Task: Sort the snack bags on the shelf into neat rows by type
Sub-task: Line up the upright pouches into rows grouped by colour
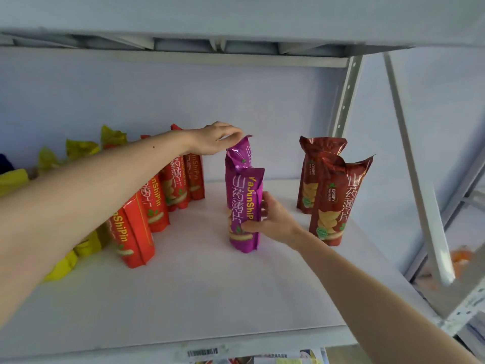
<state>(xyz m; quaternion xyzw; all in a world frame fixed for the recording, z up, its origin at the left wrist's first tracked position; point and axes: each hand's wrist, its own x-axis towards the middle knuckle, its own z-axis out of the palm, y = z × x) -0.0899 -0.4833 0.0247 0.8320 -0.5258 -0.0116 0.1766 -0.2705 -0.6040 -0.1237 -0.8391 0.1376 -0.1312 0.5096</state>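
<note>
While the white shelf (pixel 199 292) spreads wide and bare across its front half, right up to the front edge, the snack bags stand farther back under the upper shelf board (pixel 236 19). At the left, a row of orange-red bags (pixel 136 232) runs diagonally from front to back, with yellow bags (pixel 81 149) crowded behind it toward the left edge. Two dark red bags (pixel 338 203) stand upright near the right edge, just beside the slanted metal upright (pixel 409 164). Between these groups, with open room on both sides, stand two purple bags, one behind the other. The front purple bag (pixel 244 211) is upright in the right hand (pixel 275 219), whose grip wraps its lower right side, thumb on the front face. The left hand (pixel 215 139) reaches over the orange-red row and pinches the top seal of the rear purple bag (pixel 240 153).
</note>
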